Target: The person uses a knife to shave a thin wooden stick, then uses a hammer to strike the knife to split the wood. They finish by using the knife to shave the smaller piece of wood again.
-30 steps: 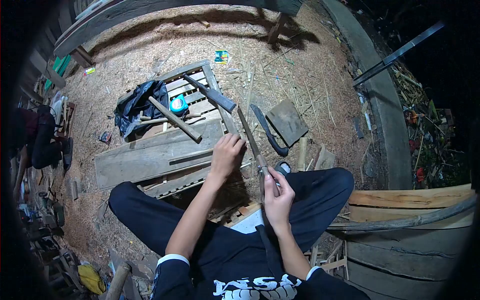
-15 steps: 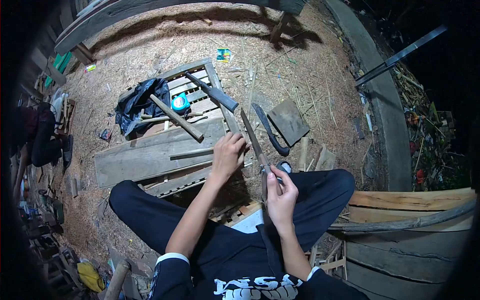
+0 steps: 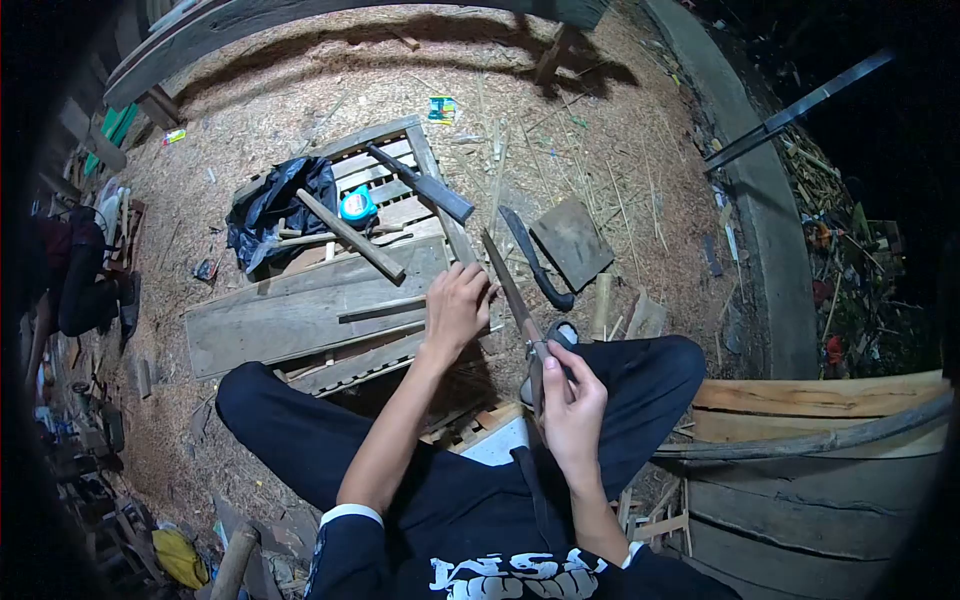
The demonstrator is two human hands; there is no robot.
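Observation:
My right hand (image 3: 573,410) is wrapped round the lower end of a long, narrow dark blade-like tool (image 3: 512,295), whose tip points up and to the left. To the left of it, my left hand (image 3: 458,308) has its fingers bent and pressed together near the blade; what they hold, if anything, is too small to make out. Under and beyond that hand lie a grey board (image 3: 270,325) and a slatted wooden frame (image 3: 428,160). A curved dark knife (image 3: 535,258) rests just right of the blade.
On the slatted frame are a blue tape measure (image 3: 357,204), a black plastic bag (image 3: 262,215), a wooden handle (image 3: 350,236) and a chisel-like tool (image 3: 425,185). A square plate (image 3: 572,246) lies at right. Planks (image 3: 800,500) stand lower right. A person (image 3: 85,260) sits far left.
My right hand has moved slightly right and down with the tool, whose blade has shifted a little. My left hand stays nearly where it was, and the whole view has shifted slightly.

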